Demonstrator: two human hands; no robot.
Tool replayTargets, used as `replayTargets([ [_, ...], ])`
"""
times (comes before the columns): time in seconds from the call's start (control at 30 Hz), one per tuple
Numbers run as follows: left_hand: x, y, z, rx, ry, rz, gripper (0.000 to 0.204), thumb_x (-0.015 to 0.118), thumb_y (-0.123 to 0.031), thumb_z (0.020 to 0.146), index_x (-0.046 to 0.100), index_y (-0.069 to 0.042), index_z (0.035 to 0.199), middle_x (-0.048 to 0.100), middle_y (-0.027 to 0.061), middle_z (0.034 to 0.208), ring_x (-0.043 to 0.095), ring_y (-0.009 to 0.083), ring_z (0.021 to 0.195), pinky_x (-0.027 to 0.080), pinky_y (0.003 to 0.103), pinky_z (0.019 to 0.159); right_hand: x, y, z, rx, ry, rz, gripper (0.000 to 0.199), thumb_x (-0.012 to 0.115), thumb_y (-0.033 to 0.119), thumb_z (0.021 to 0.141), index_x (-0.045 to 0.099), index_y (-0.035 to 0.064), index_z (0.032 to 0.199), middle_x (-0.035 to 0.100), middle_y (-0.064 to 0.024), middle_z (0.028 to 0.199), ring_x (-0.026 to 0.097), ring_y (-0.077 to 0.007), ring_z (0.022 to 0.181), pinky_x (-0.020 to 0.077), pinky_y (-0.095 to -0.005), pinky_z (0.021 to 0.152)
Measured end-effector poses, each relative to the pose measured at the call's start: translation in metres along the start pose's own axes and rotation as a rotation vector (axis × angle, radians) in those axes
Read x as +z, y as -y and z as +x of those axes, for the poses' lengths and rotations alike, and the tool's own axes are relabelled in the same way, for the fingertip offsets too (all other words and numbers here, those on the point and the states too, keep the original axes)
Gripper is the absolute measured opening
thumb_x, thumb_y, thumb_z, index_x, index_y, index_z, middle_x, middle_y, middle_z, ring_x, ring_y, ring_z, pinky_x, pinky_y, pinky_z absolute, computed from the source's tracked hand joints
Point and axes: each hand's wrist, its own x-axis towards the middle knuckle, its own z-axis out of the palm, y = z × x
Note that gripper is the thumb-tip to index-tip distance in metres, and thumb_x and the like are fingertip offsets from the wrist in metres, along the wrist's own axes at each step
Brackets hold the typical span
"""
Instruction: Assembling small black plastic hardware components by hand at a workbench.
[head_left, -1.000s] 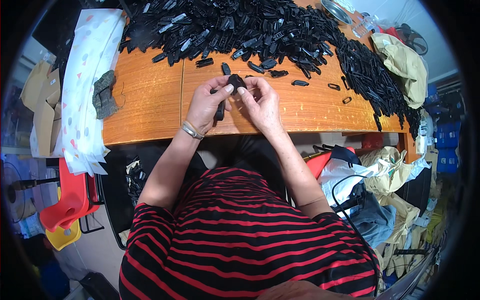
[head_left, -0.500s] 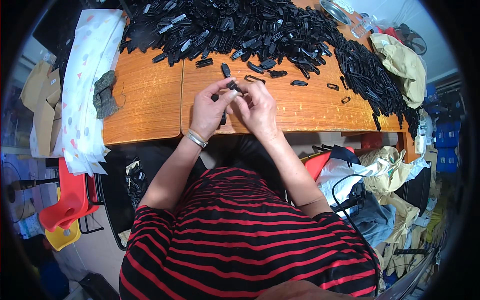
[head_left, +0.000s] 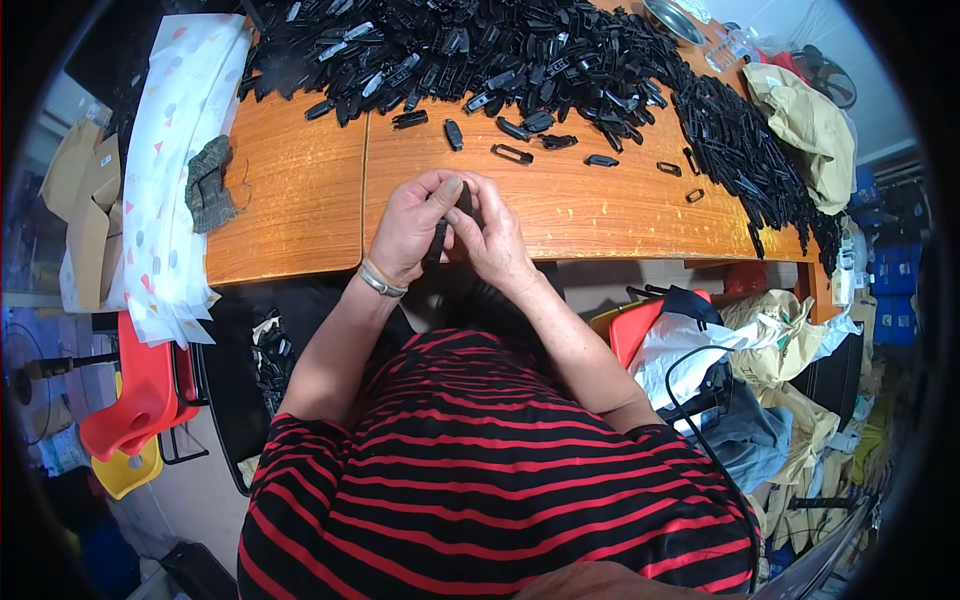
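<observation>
Your left hand and right hand meet over the near edge of the orange wooden table, fingers curled in and pressed together around a small black plastic piece. Only a dark sliver of that piece shows between your palms; its shape and which fingers actually pinch it are hidden, so you cannot tell how it sits in the grip. Your left thumb lies along its upper end, and a metal bracelet circles your left wrist. Beyond your hands a big heap of black plastic parts covers the far side of the table, its top cut off by the picture's rim, and a few loose ones, among them a rectangular black loop, lie apart on the bare wood. To your left a grey-green cloth rests beside a white patterned sheet that hangs over the table's end.
</observation>
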Motion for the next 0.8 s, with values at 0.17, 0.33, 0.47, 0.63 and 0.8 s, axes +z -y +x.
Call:
replayTargets([
  [0.17,0.000,0.000,-0.013,0.021,-0.081,0.105,0.018,0.057,-0.019,0.096,0.065,-0.003,0.102,0.063,0.0011,0.084,0.056,0.0053,0.063,0.043,0.018,0.050,0.010,-0.009,-0.006,0.025,0.046,0.098,0.036,0.057,0.003,0.093,0.044,0.0031,0.126,0.062,-0.0072,0.089,0.063,-0.0137,0.069,0.0496,-0.0257,0.062],
  [0.33,0.016,0.001,-0.021,0.442,-0.081,0.515,0.023,0.064,-0.004,0.089,0.063,0.000,0.111,0.065,0.0043,0.092,0.063,0.0115,0.085,0.049,0.022,0.075,0.002,-0.016,-0.003,-0.125,0.098,0.226,0.041,0.050,-0.004,0.093,0.040,0.0041,0.133,0.056,-0.0055,0.111,0.059,-0.0108,0.090,0.0499,-0.0241,0.075],
  [0.47,0.022,-0.007,-0.024,0.557,-0.078,0.662,0.027,0.067,-0.004,0.085,0.063,0.000,0.112,0.063,0.0061,0.096,0.062,0.0125,0.087,0.048,0.024,0.077,-0.006,-0.007,-0.002,-0.035,0.153,0.361,0.043,0.051,0.001,0.094,0.042,0.0023,0.135,0.052,-0.0042,0.116,0.052,-0.0109,0.103,0.0447,-0.0250,0.089],
  [0.63,0.026,-0.010,-0.023,0.649,-0.089,0.712,0.019,0.067,-0.006,0.083,0.064,-0.002,0.102,0.063,0.0094,0.090,0.062,0.0204,0.080,0.049,0.028,0.071,-0.007,-0.005,-0.001,-0.149,0.127,0.236,0.047,0.058,0.005,0.093,0.040,0.0029,0.136,0.056,-0.0037,0.113,0.057,-0.0099,0.094,0.0486,-0.0239,0.082],
  [0.8,0.009,-0.015,-0.042,0.396,-0.065,0.534,0.009,0.058,-0.007,0.092,0.063,-0.002,0.097,0.063,0.0051,0.084,0.060,0.0128,0.073,0.047,0.023,0.065,-0.001,0.013,-0.005,-0.009,0.181,0.312,0.049,0.063,0.007,0.089,0.044,0.0038,0.135,0.057,-0.0040,0.112,0.055,-0.0099,0.092,0.0483,-0.0245,0.078],
])
